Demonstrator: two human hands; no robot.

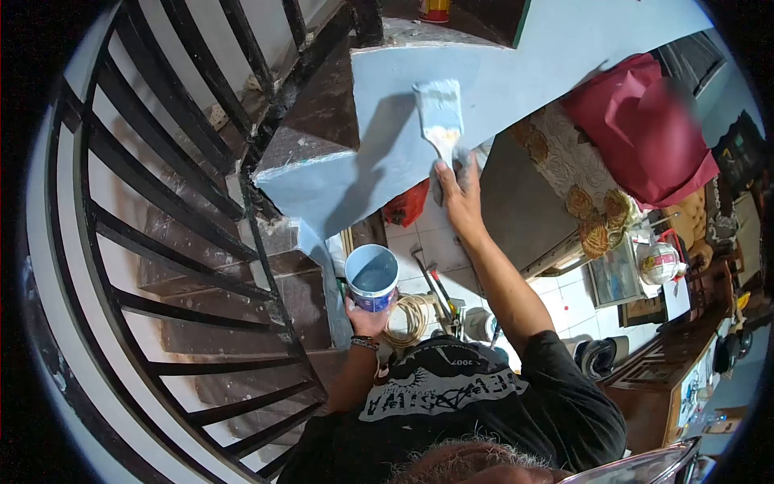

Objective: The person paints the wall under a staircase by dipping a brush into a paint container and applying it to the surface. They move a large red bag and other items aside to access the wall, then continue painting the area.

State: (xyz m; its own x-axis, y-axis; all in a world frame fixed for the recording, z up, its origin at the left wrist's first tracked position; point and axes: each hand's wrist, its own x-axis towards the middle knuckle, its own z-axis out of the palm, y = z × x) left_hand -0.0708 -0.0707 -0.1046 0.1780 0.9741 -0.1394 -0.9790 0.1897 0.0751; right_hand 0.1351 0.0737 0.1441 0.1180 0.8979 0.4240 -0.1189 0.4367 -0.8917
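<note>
My right hand (461,194) is closed around the handle of a wide paintbrush (442,113). Its bristles, coated in pale blue paint, lie against the light blue side panel (500,97) of the staircase. Lower down, my left hand (371,319) grips a paint bucket (372,273) around its lower part. Bluish-grey paint shows inside the bucket, which has a white rim and a blue and purple label. Dark brown stair treads (310,121) rise along the stepped edge of the panel.
A black metal railing (161,194) curves down the left side. Below lie a coiled hose or cable (409,320) and a red-handled tool (442,290) on white floor tiles. To the right stand a covered cabinet (532,194), a maroon cloth (629,129) and a wooden cabinet (657,387).
</note>
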